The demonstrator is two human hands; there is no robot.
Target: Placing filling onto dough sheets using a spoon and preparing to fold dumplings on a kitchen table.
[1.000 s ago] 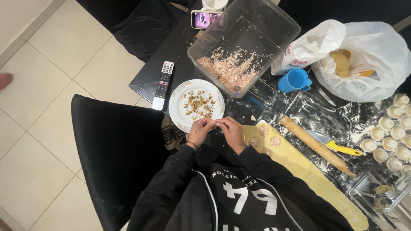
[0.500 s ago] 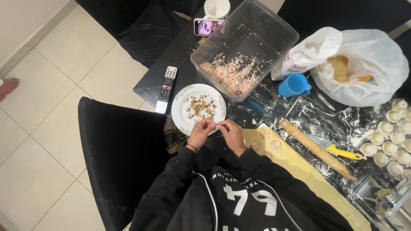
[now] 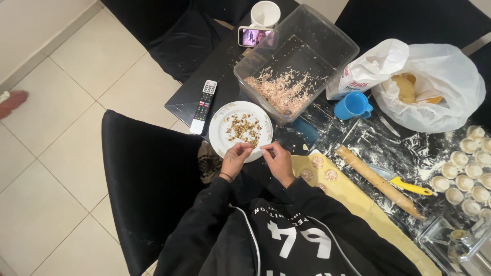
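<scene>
Both hands, left hand and right hand, pinch something small (too tiny to tell) over the white plate at the tabletop's near edge. A remote lies left of the plate, and a clear tub crowds close behind it.

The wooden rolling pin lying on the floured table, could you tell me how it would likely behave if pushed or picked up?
The wooden rolling pin looks like a long round stick, so a sideways push would probably make it roll across the table. It appears solid and stiff, unlikely to bend when lifted. The scattered flour around it may leave its surface dusty and a little slippery.
</scene>
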